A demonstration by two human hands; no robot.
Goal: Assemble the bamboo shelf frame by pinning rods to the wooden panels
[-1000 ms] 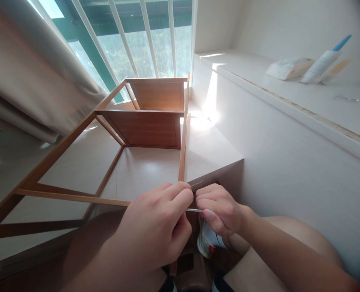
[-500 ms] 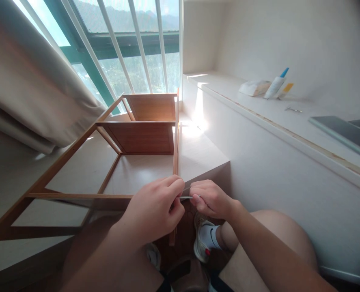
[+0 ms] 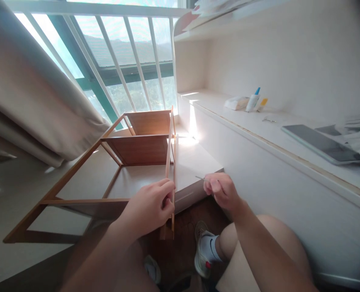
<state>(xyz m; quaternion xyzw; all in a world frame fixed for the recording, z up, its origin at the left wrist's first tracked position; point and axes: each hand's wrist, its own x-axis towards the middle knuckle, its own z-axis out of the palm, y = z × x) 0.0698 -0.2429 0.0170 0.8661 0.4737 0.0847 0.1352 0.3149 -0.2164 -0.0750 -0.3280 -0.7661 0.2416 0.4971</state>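
Observation:
A brown wooden shelf frame [image 3: 76, 170] lies on its side across a pale platform [image 3: 195, 160] under the window. My left hand [image 3: 151, 207] is closed around the near end of the frame's right rail. My right hand [image 3: 220, 190] is a little to the right of it, clear of the frame, and pinches a thin metal tool [image 3: 199, 178] whose tip points left toward the rail.
A beige curtain [image 3: 30, 93] hangs at the left beside the barred window [image 3: 131, 61]. A long ledge [image 3: 277, 134] at the right carries a tablet [image 3: 320, 144], a tube [image 3: 253, 100], a packet and papers. My knees and a white shoe [image 3: 205, 247] are below.
My right hand has pulled the thin tool away from the rail and moved right. My left hand stays on the rail. The view has tilted upward.

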